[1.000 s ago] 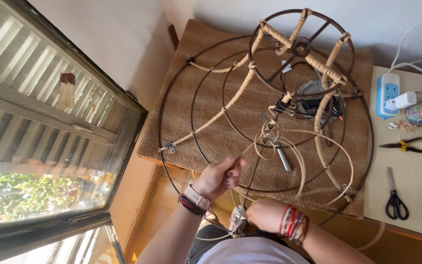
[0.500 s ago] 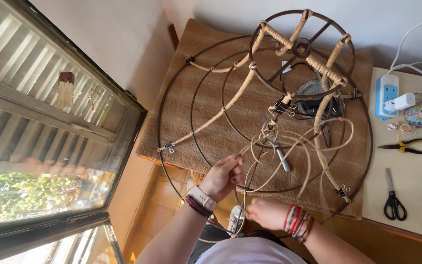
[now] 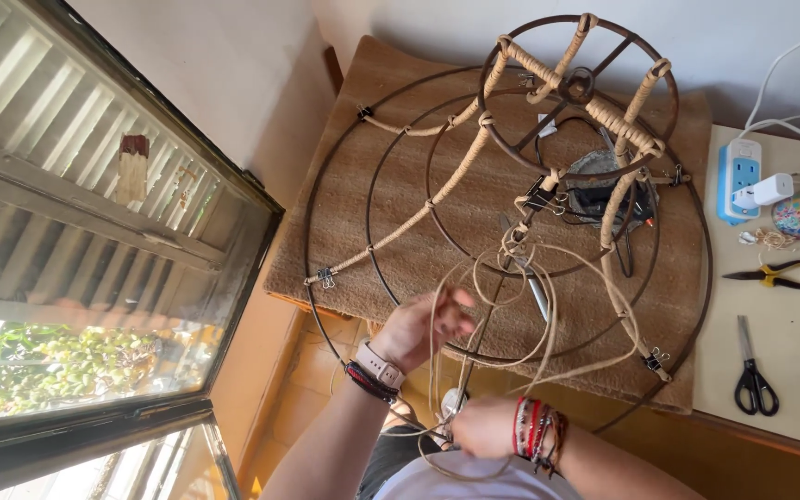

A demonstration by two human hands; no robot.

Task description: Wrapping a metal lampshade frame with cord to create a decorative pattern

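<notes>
Several loose loops of pale cord (image 3: 520,306) hang between the two hands, spilling from the middle of a big round wire frame (image 3: 400,120) that lies on a brown mat (image 3: 400,83). The left hand (image 3: 423,324) is up at the frame's lower rim, its fingers (image 3: 456,301) pinched on a few strands just ahead of them. The right hand (image 3: 479,428) sits lower, close to the body, fingers curled over the cord's running end and what looks like a small pale spool (too blurred to be sure).

The cord looks light, soft and limp, likely to tangle and to slide through a slack pinch, so I'd judge it best held close to where it meets the wire, with the other hand keeping tension farther back. The frame seems stiff and thin, somewhat rusty, light enough to shift on the mat; its wrapped spokes would give a surer hold than the bare rings. Small black binder clips (image 3: 324,277) mark the spoke ends.

Well off beyond the right-hand fingers, on the pale table (image 3: 789,389), lie black-handled scissors (image 3: 752,370), yellow-handled pliers (image 3: 775,273) and a blue-and-white power strip (image 3: 741,181).
</notes>
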